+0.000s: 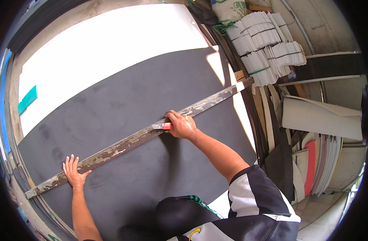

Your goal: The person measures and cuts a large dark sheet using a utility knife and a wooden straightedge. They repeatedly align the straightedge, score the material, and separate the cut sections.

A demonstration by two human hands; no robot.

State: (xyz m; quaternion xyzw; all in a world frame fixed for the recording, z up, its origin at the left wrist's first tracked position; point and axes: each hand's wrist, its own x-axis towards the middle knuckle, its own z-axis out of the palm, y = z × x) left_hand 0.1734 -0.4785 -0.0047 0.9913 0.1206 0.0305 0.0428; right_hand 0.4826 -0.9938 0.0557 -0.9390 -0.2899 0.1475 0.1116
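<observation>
A long, worn bar (119,149) with flaking brown paint lies slantwise over a large dark grey sheet (123,96). Near the bar's left end, my left hand (74,173) presses down with fingers stretched and spread over it. My right hand (184,126) rests at the middle of the bar, closed around a red utility knife (167,126). The knife's metallic front end points left, over the bar. Whether its tip touches the sheet I cannot tell.
Beneath the grey sheet is a bright white sheet (123,34), with a teal piece (28,99) at its left. Bundles of strapped white strips (268,44) are piled at the upper right. Lower right, several upright sheets (324,160) and a curled off-white sheet (320,116) stand.
</observation>
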